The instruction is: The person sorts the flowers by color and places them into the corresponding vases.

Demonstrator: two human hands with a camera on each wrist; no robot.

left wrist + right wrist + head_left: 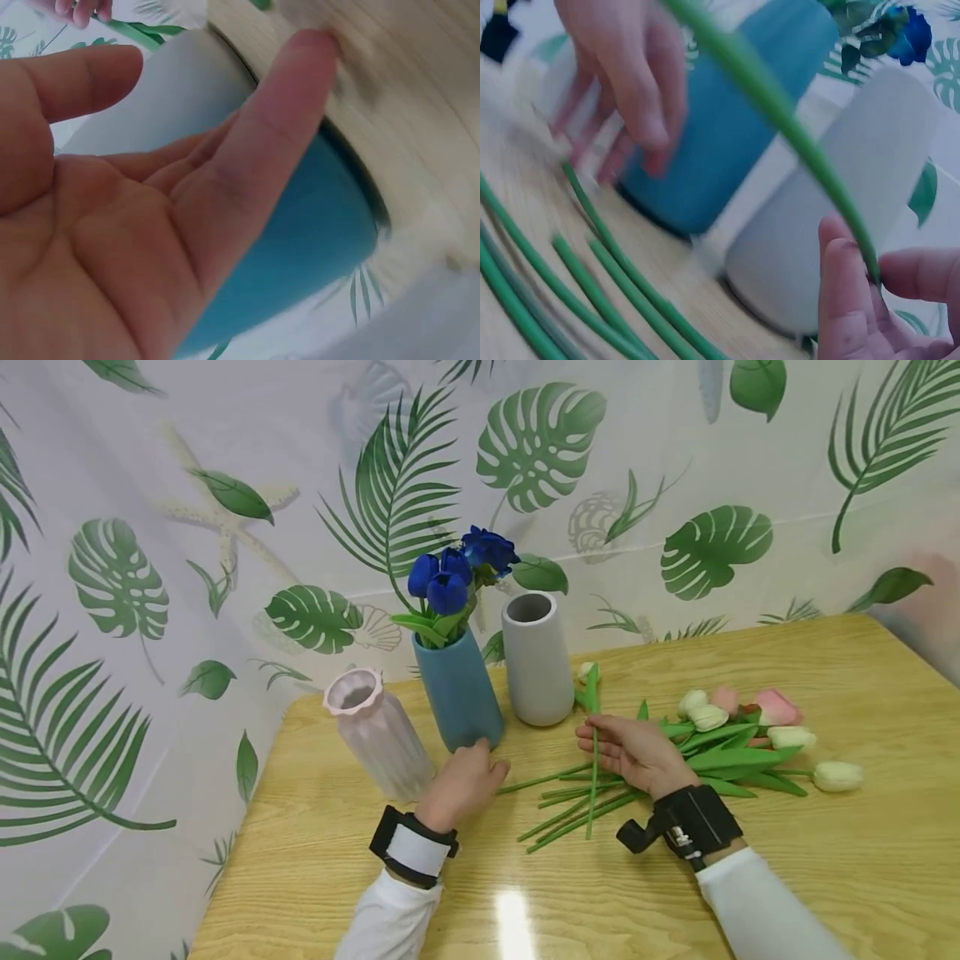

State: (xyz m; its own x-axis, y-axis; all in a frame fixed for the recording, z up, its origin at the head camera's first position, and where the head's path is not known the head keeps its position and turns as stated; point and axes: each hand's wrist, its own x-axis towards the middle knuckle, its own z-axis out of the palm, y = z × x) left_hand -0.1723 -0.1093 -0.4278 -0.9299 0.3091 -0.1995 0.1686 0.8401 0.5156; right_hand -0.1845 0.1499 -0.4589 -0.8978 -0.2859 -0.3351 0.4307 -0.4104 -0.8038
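My right hand (633, 752) pinches the green stem of a white tulip (595, 727) between thumb and fingers. Its bloom points to the back and its stem end towards me. My left hand (463, 785) is at the foot of the blue vase (461, 693), thumb apart from the fingers and nothing held. In the left wrist view, the forefinger (262, 142) stretches across the front of that vase. Blue flowers (450, 581) stand in it. Just left is a pink fluted vase (382, 735); a grey vase (538, 664) stands right of the blue one.
A loose pile of tulips (735, 743), white and pink, lies to the right with its stems (570, 810) pointing left, below my right hand. The wooden table (300, 877) meets a leaf-patterned cloth (225, 568) at the back.
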